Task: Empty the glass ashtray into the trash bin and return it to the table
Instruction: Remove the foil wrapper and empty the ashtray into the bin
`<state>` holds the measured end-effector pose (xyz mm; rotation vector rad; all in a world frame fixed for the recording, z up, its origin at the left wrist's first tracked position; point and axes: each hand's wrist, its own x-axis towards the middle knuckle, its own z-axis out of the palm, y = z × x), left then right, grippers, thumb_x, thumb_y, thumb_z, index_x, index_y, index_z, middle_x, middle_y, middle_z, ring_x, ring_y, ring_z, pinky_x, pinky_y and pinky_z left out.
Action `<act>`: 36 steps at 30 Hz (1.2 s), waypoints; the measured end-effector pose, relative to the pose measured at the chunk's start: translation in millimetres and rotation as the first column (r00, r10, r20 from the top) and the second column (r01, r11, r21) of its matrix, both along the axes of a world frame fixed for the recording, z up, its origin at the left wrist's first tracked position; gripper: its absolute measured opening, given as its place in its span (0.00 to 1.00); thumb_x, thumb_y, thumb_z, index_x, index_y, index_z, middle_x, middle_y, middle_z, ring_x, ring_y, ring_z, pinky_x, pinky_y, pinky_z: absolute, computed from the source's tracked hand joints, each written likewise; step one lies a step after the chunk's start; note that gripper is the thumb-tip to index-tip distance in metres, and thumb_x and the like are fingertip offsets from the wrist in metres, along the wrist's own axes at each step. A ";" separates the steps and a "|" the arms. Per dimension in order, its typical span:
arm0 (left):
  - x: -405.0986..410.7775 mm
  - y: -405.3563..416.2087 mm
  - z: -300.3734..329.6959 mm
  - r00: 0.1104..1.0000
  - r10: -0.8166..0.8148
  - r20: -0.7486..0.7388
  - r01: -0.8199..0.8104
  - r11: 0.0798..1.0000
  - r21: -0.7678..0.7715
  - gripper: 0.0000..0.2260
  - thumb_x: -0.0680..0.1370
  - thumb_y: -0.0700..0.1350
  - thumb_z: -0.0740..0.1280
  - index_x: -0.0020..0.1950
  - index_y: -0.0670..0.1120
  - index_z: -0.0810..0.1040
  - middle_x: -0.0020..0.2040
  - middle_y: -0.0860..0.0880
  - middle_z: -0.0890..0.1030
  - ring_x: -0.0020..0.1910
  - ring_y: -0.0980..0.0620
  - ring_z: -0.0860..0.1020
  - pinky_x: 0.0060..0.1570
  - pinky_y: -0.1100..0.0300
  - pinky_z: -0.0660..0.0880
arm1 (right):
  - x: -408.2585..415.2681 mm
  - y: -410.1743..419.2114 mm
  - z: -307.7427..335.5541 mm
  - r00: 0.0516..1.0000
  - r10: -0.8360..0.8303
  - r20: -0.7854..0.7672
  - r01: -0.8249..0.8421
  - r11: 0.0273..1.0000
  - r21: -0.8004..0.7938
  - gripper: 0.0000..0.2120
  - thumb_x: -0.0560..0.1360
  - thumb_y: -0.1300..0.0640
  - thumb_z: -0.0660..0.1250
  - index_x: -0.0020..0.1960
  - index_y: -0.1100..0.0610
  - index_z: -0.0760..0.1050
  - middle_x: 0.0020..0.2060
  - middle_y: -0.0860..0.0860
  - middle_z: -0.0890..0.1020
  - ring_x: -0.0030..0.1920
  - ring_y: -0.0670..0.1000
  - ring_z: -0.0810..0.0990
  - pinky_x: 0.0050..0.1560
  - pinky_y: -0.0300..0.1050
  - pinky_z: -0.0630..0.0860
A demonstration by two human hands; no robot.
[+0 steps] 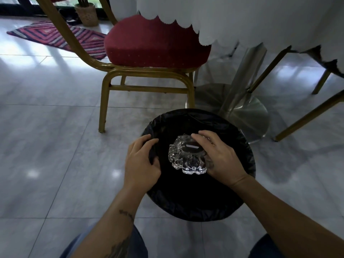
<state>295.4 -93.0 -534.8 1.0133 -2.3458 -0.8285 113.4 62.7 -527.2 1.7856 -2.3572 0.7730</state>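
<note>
A clear cut-glass ashtray [189, 157] is turned upside down over the open mouth of a round trash bin [201, 205] lined with a black bag. My right hand [219, 159] grips the ashtray from its right side, fingers curled over the top. My left hand [141, 159] holds the bin's left rim, pinching the black bag. The inside of the bin is dark and its contents cannot be made out. The table [260, 17], draped in a white scalloped cloth, is at the upper right.
A red-cushioned chair with a gold frame [149, 53] stands just behind the bin. The table's steel pedestal base [240, 107] is to the right, with more gold chair legs [307, 116] beyond. A striped rug [55, 34] lies at the far left on the glossy tile floor.
</note>
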 end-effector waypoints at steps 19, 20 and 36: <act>-1.8 -1.8 -1.5 1.000 -0.005 -0.016 0.005 1.000 -0.018 0.25 0.72 0.35 0.71 0.68 0.47 0.77 0.71 0.50 0.73 0.71 0.50 0.65 0.68 0.59 0.63 | 3.2 2.3 2.5 0.997 -0.051 0.060 0.050 0.999 0.009 0.27 0.73 0.62 0.74 0.71 0.57 0.75 0.66 0.56 0.76 0.56 0.56 0.83 0.51 0.53 0.85; -1.0 -2.8 -2.5 1.000 0.000 -0.016 0.000 1.000 -0.022 0.25 0.71 0.35 0.71 0.68 0.47 0.78 0.70 0.50 0.73 0.71 0.50 0.66 0.67 0.59 0.63 | 4.2 0.8 2.9 0.988 -0.084 0.133 0.085 0.996 0.000 0.25 0.73 0.63 0.73 0.70 0.56 0.76 0.65 0.54 0.77 0.57 0.54 0.83 0.54 0.52 0.83; -6.8 1.5 19.1 0.993 -0.065 -0.100 0.061 0.997 -0.035 0.21 0.74 0.48 0.61 0.66 0.50 0.78 0.60 0.53 0.82 0.62 0.49 0.78 0.64 0.41 0.72 | 6.1 -6.8 29.9 0.082 -0.270 0.959 0.210 0.946 0.248 0.15 0.79 0.66 0.59 0.63 0.57 0.72 0.38 0.60 0.87 0.32 0.61 0.86 0.28 0.45 0.82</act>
